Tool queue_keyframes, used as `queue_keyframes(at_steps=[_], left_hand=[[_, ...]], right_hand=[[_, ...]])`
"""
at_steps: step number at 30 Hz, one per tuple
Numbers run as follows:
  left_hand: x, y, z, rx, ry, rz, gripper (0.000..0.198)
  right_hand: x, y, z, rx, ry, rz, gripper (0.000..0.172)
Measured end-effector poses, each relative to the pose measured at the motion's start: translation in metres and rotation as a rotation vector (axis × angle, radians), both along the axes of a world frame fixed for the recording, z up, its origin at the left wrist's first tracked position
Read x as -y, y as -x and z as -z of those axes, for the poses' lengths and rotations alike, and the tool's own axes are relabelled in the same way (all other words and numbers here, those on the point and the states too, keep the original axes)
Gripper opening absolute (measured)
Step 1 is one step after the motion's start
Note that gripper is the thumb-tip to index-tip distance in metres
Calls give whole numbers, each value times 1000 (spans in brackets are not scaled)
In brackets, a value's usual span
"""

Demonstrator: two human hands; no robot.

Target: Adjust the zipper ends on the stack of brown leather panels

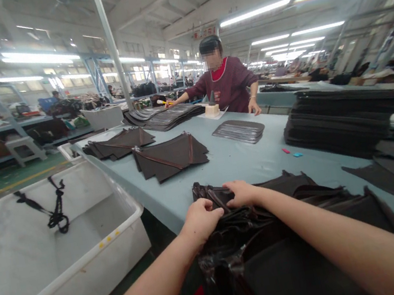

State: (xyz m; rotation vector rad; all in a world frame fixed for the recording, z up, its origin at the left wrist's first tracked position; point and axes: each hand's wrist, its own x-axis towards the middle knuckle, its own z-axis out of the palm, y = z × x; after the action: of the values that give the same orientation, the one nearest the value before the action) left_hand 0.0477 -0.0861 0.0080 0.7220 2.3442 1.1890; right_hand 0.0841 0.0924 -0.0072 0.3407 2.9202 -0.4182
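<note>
Dark brown-black sewn panels [293, 262] lie in a thick, overlapping heap close to my body, with shiny reddish-brown strips along their edges. My left hand [204, 220] is at the heap's left edge, its thumb and fingers closed around the gathered edge of a panel. Just to the right, my right hand [241, 193] presses curled fingers on the same dark edge, close to the left thumb. Its fingertips are partly hidden among the folds. Farther up the table lie two fanned stacks of similar panels [172, 157], each with brown strips.
The blue-green table [253, 165] also bears oval pieces [239, 131], a tall dark stack [344, 119], and small pink and blue bits [298, 154]. A white bin [85, 269] with a black strap stands left. Opposite, a co-worker [227, 81] holds a yellow-handled brush [165, 102].
</note>
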Motion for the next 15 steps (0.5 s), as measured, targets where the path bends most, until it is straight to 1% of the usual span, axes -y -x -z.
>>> queue_keyframes(at_steps=[2, 4, 7, 9, 11, 13, 15], left_hand=[[-2, 4, 4, -3, 27, -41, 35], [-2, 6, 6, 28, 40, -39, 41], [-4, 7, 6, 79, 48, -19, 38], [-7, 8, 3, 102, 57, -8, 32], [-11, 9, -2, 110, 61, -5, 31], [-15, 11, -8, 86, 67, -5, 34], [-17, 12, -14, 40, 80, -13, 38]], right_hand=[[-2, 3, 1, 0, 0, -8, 59], [-3, 5, 3, -13, 14, -26, 55], [-4, 6, 6, -33, 49, -23, 54], [-5, 6, 8, -44, 79, 1, 50], [-6, 5, 6, -65, 109, 29, 41], [-5, 3, 1, -103, 141, 42, 30], [-4, -1, -7, -164, 183, 42, 23]])
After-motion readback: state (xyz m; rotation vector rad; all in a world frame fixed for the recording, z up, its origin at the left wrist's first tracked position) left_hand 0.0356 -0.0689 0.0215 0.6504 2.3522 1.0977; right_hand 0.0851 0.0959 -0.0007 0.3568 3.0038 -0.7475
